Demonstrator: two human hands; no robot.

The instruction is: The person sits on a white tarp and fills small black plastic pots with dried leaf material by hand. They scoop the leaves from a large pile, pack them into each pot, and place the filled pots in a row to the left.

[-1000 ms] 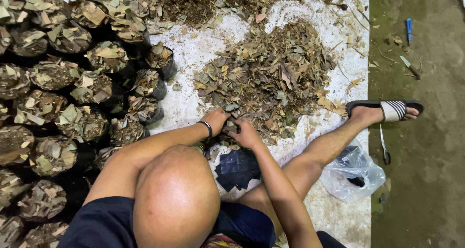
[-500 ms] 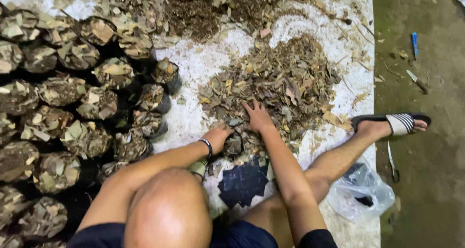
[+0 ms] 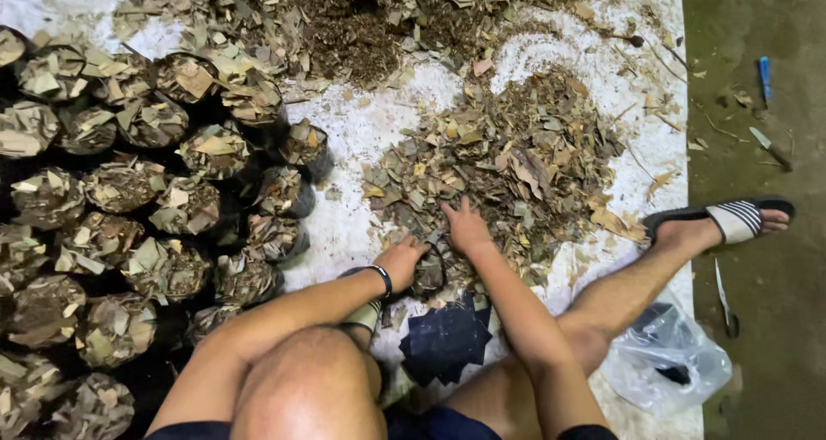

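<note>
Dry brown leaf litter lies heaped on a white woven sheet (image 3: 344, 225) spread over the ground, seen from above the head of a seated person. The pile of chopped leaves (image 3: 508, 156) sits toward the right half of the sheet, with a darker, finer heap near the far edge. The right hand (image 3: 465, 227) rests flat on the near edge of the pile, fingers spread and open, palm down on the leaves. The left hand (image 3: 401, 261) curls around the rim of a small black grow bag (image 3: 428, 272) that stands just in front of the person, between the two hands; it appears to hold the mouth open. Rows of filled black bags (image 3: 129, 225), topped with leaf pieces, crowd the left side of the sheet. A flat stack of empty black bags (image 3: 445, 341) lies between the person's legs. A clear plastic bag (image 3: 671, 358) lies by the right knee at the sheet's right edge.

Filling likely goes best if the left hand keeps the rim wide and upright while the right rakes loose leaves straight in, then presses them down so the bag stands firm.
</note>
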